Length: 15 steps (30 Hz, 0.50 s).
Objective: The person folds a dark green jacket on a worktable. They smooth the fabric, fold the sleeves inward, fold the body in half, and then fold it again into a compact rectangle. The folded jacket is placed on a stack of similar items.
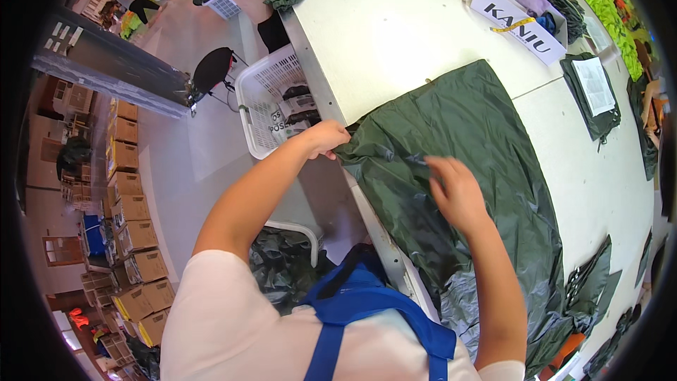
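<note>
A large sheet of dark green, slightly shiny fabric (465, 127) lies spread and wrinkled over the white table. At its left edge, by the table's rim, my left hand (328, 139) pinches a gathered bit of it between thumb and fingers. My right hand (455, 190) hovers over or lightly touches the middle of the cloth; its fingers are bent loosely, the thumb stands apart, and no fabric is seen in its grip. Toward my body the cloth bunches up and looks paler and greyer. What lies under the cloth is hidden.
A white plastic basket (264, 116) with packages stands left of the table (395, 21). An open box (518, 17) holding cloth and a yellow tape measure sits at the far right. Nearer are a folded dark garment with a paper (594, 86) and more dark fabric (589, 282).
</note>
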Tool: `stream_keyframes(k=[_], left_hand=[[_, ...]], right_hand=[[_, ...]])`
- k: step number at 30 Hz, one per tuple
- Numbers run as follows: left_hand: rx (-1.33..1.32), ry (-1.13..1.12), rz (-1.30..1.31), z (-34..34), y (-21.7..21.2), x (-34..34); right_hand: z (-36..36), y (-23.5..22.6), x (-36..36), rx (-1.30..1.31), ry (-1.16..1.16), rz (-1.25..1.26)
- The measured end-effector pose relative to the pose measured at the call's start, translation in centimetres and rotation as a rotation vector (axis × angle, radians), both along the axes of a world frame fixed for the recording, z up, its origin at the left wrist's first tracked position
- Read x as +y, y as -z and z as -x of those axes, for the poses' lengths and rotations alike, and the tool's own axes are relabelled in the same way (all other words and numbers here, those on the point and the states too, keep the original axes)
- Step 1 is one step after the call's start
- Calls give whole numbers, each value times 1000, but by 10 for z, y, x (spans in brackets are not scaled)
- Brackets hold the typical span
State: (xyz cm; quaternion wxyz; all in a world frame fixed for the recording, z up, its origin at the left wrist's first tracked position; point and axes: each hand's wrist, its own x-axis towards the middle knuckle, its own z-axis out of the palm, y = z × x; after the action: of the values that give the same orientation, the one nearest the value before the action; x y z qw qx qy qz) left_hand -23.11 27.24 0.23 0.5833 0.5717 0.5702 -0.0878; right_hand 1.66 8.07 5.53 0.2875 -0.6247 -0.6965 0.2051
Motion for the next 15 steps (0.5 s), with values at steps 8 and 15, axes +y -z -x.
stream_keyframes(k=[8,15], left_hand=[[69,99,-189,7,-44,-29],[-146,-333,113,43,5,-24]], right_hand=[[62,92,158,-411,-152,-171],[47,78,169,-508,-367,208]])
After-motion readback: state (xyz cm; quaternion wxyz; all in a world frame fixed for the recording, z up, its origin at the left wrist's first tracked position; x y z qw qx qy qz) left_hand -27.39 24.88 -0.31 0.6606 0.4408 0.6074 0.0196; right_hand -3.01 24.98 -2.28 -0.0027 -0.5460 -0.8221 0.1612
